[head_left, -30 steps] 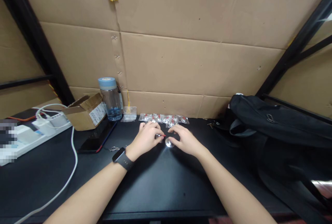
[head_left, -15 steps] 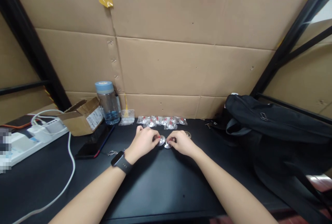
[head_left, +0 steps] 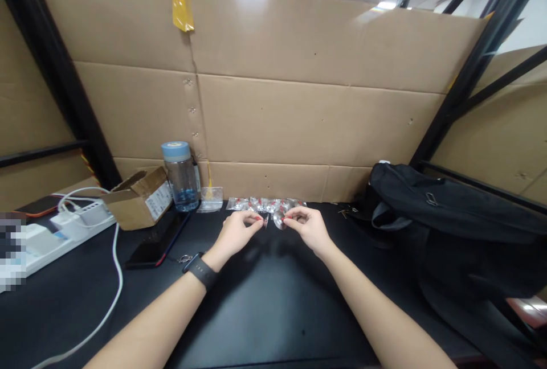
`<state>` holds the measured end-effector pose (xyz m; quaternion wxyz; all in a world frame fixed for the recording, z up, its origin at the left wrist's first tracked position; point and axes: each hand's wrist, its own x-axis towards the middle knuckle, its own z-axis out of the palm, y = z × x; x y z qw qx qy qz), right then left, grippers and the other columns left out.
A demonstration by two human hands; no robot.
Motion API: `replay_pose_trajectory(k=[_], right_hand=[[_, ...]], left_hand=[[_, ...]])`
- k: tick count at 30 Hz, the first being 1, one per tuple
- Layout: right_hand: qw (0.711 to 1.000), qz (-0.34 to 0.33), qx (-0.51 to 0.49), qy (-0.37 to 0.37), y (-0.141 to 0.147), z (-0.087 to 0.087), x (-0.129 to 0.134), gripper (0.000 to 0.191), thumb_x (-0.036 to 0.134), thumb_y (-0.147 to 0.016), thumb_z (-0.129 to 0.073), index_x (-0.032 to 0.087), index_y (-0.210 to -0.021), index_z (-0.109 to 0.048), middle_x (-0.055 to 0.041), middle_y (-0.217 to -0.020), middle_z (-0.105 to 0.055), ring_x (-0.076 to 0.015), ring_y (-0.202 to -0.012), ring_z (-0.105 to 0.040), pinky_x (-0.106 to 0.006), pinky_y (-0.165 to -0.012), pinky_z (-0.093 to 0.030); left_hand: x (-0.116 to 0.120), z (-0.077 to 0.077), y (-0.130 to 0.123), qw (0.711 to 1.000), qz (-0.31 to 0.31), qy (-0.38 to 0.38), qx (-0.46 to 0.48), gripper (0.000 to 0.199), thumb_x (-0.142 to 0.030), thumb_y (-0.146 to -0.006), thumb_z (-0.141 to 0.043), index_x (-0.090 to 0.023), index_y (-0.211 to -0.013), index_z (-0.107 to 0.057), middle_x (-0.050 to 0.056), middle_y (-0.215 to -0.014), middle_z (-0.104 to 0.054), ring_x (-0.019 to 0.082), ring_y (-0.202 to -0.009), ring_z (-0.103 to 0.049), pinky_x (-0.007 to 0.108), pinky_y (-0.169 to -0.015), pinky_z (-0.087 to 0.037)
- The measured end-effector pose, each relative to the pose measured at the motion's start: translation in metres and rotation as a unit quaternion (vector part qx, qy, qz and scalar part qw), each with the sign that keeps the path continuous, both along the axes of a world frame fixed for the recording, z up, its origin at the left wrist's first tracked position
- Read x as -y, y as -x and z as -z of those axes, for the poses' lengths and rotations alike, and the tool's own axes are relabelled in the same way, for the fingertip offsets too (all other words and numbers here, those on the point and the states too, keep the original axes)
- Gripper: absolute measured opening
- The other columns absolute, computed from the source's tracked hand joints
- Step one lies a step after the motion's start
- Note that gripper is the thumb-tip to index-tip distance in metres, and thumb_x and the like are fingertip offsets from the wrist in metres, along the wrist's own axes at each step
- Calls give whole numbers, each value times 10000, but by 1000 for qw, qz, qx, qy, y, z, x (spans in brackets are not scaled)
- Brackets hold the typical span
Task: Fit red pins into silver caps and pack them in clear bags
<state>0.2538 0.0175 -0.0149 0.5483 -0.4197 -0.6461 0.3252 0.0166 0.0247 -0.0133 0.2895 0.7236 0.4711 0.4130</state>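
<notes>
Between the thumb and fingers of my left hand (head_left: 239, 229) is a small shiny metal disc (head_left: 266, 221), seen almost edge-on. My right hand (head_left: 310, 229) pinches another round metal disc (head_left: 278, 220), its face turned partly toward me. The two discs are close together, with a narrow gap between them, and look raised over the black table (head_left: 265, 312). Just behind them, several clear plastic packets (head_left: 243, 204) with silvery round pieces and red spots lie in a row. A black watch (head_left: 200, 269) is on my left wrist.
Left are a water bottle (head_left: 182, 178), an open cardboard box (head_left: 139, 201), a dark phone (head_left: 160, 241), a metal ring (head_left: 184, 258) and a white power strip (head_left: 47, 249) with a cable. A black bag (head_left: 453, 215) fills the right side. Cardboard (head_left: 277, 124) walls the back.
Both hands have lifted the discs slightly. The left disc has turned edge-on, and the right one has moved up and tilted to face me more. The camera view has tipped upward.
</notes>
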Motion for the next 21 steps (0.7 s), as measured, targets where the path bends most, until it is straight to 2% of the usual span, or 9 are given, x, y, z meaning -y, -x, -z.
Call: replay_pose_trajectory(k=[3, 7, 11, 16, 21], right_hand=[[1000, -7, -26, 6, 3, -2, 3, 258, 377, -683, -865, 177, -808, -761, -85, -831, -763, -234, -740, -702, -377, -745, -566], [998, -31, -46, 16, 11, 1, 6, 261, 393, -701, -854, 180, -806, -745, -71, -813, -753, -229, -761, -710, -379, -779, -576], [997, -51, -42, 30, 20, 10, 6, 325, 388, -709, -848, 183, -929, -722, -65, -872, -742, -223, -843, -720, -372, -823, -587], [995, -85, -24, 48, 20, 16, 5, 328, 370, -781, -791, 186, -1035, -694, -36, -869, -700, -194, -841, -719, -351, -852, -584], [990, -114, 56, 63, 19, 22, 4, 310, 342, -814, -743, 173, -1073, -725, -19, -819, -660, -172, -792, -698, -338, -829, -586]], left_hand=[[-3, 6, -3, 997, 17, 40, 62, 218, -418, -803, -717, -207, -847, -745, 61, -894, -793, 249, -912, -743, 355, -892, -531], [3, 5, -11, 987, 49, 82, 127, 249, -420, -799, -727, -175, -844, -736, 87, -903, -795, 252, -896, -748, 362, -894, -540], [9, 3, -18, 985, 57, 84, 140, 269, -439, -804, -719, -173, -838, -735, 96, -909, -796, 257, -907, -749, 361, -897, -539], [10, 3, -16, 999, 14, 51, 11, 238, -450, -823, -684, -228, -856, -762, 46, -903, -799, 250, -928, -742, 351, -904, -502], [14, -1, -13, 989, -15, 34, -144, 196, -426, -843, -646, -282, -848, -779, -5, -856, -796, 232, -890, -731, 390, -957, -406]])
